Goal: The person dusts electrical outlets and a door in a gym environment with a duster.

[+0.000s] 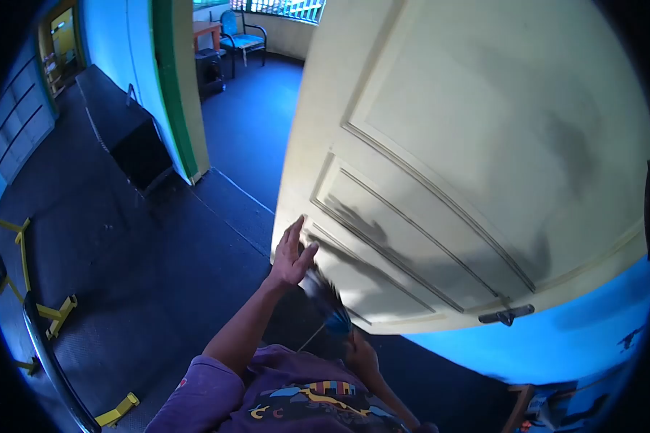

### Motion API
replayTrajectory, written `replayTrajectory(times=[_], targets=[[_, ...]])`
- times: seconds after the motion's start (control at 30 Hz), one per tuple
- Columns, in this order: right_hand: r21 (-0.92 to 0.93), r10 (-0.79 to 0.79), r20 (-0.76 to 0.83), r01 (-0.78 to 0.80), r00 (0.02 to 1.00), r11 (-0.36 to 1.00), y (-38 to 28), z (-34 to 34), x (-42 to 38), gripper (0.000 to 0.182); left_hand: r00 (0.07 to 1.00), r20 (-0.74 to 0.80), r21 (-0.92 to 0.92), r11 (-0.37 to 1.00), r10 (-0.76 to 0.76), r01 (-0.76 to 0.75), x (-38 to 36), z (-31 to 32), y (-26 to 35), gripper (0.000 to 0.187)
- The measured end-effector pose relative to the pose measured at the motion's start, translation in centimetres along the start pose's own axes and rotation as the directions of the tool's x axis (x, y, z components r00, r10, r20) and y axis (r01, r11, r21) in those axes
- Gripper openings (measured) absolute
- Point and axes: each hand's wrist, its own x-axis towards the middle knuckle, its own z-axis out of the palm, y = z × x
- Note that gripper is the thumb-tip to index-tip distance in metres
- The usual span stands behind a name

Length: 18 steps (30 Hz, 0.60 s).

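Observation:
My left hand point(293, 261) is raised with its fingers stretched out and thumb apart, overlapping the edge of the cream panelled door point(440, 180). Below it, my right hand point(362, 356) is closed round the lower end of a duster point(328, 297). Dark feather-like strands and a blue part show on the duster, which is smeared by motion. Its upper end comes close under my left palm, in front of the lower door panel. Shadows of a hand and arm fall across that panel. A dark handle point(506, 315) sits on the door's lower right in this view.
A green doorframe point(172, 86) opens onto a room with a blue chair point(240, 37). A black box point(126, 130) stands against the wall at left. Yellow-footed metal bars point(47, 353) lie along the left. A blue wall point(477, 357) runs below the door.

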Motion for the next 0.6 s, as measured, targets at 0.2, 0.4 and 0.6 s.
replayTrajectory(times=[0.2, 0.4, 0.6], targets=[[0.089, -0.136, -0.420, 0.189, 0.897, 0.978, -10.0, -3.8, 5.1, 0.042, 0.999, -0.007, 0.030, 0.999, 0.035, -0.035, 1.5, -3.9, -1.0, 0.074], [-0.401, -0.226, -0.279, 0.101, 0.933, 0.910, -7.9, -2.9, 10.9, 0.040, 0.997, 0.072, 0.062, 0.997, 0.039, -0.043, 3.1, -6.7, -2.6, 0.077], [-0.398, -0.397, -0.513, 0.199, 0.760, 0.895, -10.7, -4.7, 12.8, 0.041, 0.991, 0.120, 0.059, 0.997, -0.054, 0.047, 3.1, -7.7, -5.1, 0.078]])
